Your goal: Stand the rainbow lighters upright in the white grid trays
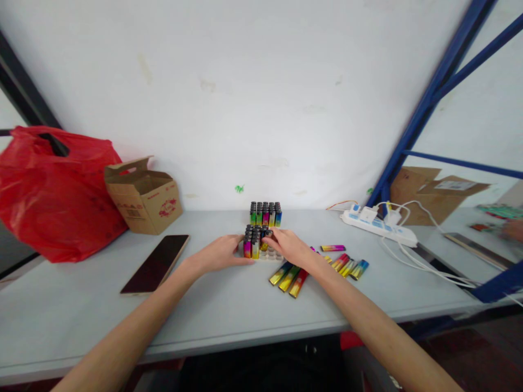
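Several colourful lighters with black tops [251,242] stand upright in the left part of a clear tray [272,255]. My left hand [224,253] rests at the tray's left side, thumb along its front and fingers partly hidden behind it. Over the tray's middle, the fingers of my right hand [288,245] close on a lighter [265,244] among the standing ones. Behind, a second group of upright lighters [265,214] stands near the wall. Loose lighters [289,279] lie on the table beneath and beside my right wrist, with more [347,267] further right.
On the left are a dark phone [157,264], an open cardboard box [145,198] and a red plastic bag [65,190]. A white power strip [378,226] with cables lies at the right by a blue metal frame [425,109]. Another person's blurred hand [512,231] shows at the far right.
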